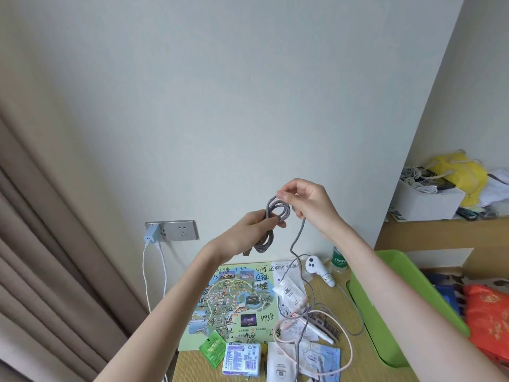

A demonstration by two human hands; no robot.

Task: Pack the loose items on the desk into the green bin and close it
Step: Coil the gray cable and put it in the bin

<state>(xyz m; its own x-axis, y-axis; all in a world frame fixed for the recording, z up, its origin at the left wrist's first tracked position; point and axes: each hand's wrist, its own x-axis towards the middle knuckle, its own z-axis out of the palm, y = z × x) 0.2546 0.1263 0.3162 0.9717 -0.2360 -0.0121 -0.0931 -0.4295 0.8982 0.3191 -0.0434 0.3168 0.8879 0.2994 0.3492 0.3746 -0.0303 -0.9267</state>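
Both hands are raised above the desk with a grey braided cable (271,216) between them. My left hand (248,232) grips the coiled loops of it. My right hand (308,202) pinches the cable at the top of the coil, and the loose tail hangs down to the desk. The green bin (396,307) stands open at the right edge of the desk. Loose on the desk lie a pink cable (349,348), a white controller (321,268), a tissue pack (242,359), a green sachet (212,347), white pouches (289,290) and a blue packet (321,359).
A colourful map sheet (234,301) with handwriting covers the desk's left part. A green-labelled bottle (338,261) stands by the wall. A wall socket (176,230) holds a blue charger with white leads. Red and blue bags (487,315) lie right of the bin. Curtain hangs at left.
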